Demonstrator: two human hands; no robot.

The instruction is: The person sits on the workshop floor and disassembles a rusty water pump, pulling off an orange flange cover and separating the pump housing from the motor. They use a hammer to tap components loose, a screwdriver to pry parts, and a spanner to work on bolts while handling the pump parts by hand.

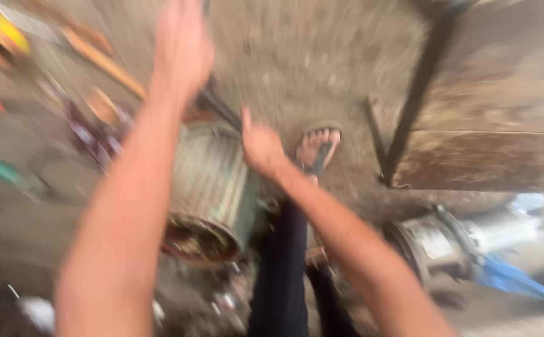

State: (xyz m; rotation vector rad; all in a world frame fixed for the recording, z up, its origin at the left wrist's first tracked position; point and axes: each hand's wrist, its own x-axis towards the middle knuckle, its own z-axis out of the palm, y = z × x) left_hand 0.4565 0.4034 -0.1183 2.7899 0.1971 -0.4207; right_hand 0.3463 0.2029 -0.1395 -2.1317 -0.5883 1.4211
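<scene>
The picture is blurred by motion. A ribbed grey-green motor housing (212, 181) lies on the dirt floor with its rusty open end toward me. My left hand (181, 47) is raised above its far end, next to a dark rod (219, 107); whether it grips the rod is hidden. My right hand (261, 146) rests at the housing's upper right edge, thumb up. My foot in a sandal (319, 148) stands just right of that hand, and my dark trouser leg (281, 268) runs below.
A grey pump-like motor with a blue part (472, 240) lies at the right. A dark metal frame with rusty wooden panels (472, 125) stands at upper right. Tools with orange, yellow, red and green handles (97, 59) are scattered at left.
</scene>
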